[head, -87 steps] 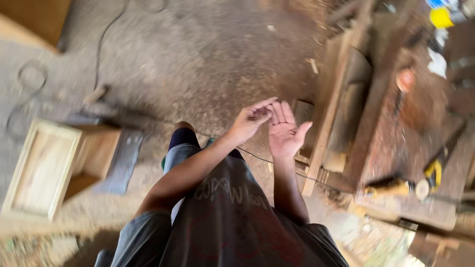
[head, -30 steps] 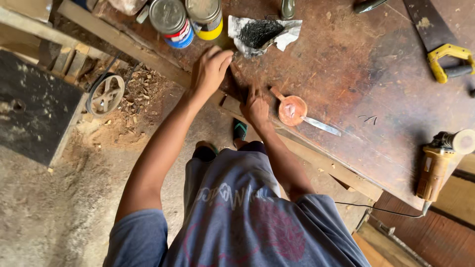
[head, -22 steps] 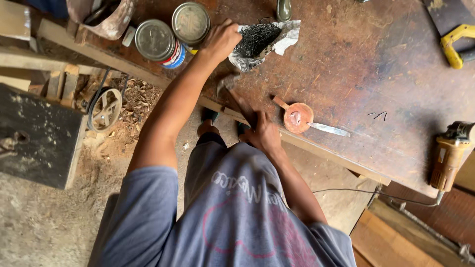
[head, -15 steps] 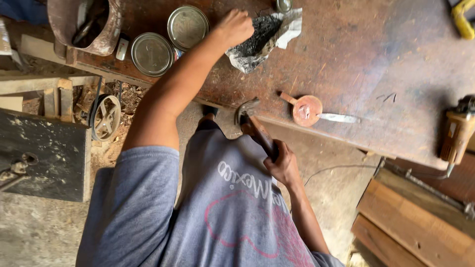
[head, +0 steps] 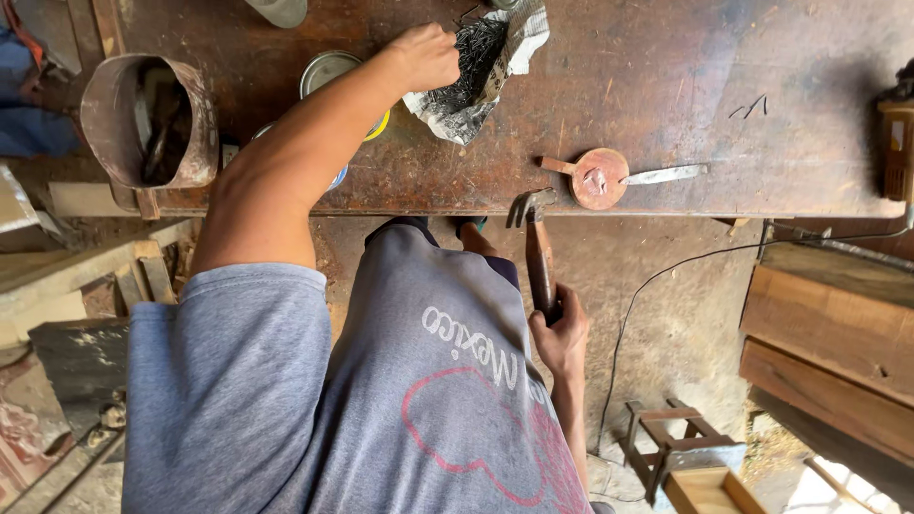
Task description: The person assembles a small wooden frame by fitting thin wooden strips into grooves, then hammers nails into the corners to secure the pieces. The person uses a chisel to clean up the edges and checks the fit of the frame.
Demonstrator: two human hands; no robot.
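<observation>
My left hand [head: 428,55] reaches across the brown workbench [head: 666,105] and closes on small dark nails [head: 476,52] piled on a crumpled paper wrapper [head: 514,48]. My right hand [head: 560,333] hangs below the bench edge, gripping the wooden handle of a claw hammer [head: 535,238] whose metal head points up at the bench's front edge. A round reddish disc with a putty knife [head: 609,177] lies on the bench just right of the hammer head.
A rusty metal bucket [head: 143,119] holding tools stands at the bench's left end, with two tins [head: 328,71] beside my forearm. A power tool [head: 895,143] sits at the right edge. Wooden planks [head: 828,333] and a small stool [head: 681,447] are on the floor at right.
I turned from the floor to the bench. My left hand travelled from the bench edge to the nail pile. My right hand took up the hammer and lowered it off the bench.
</observation>
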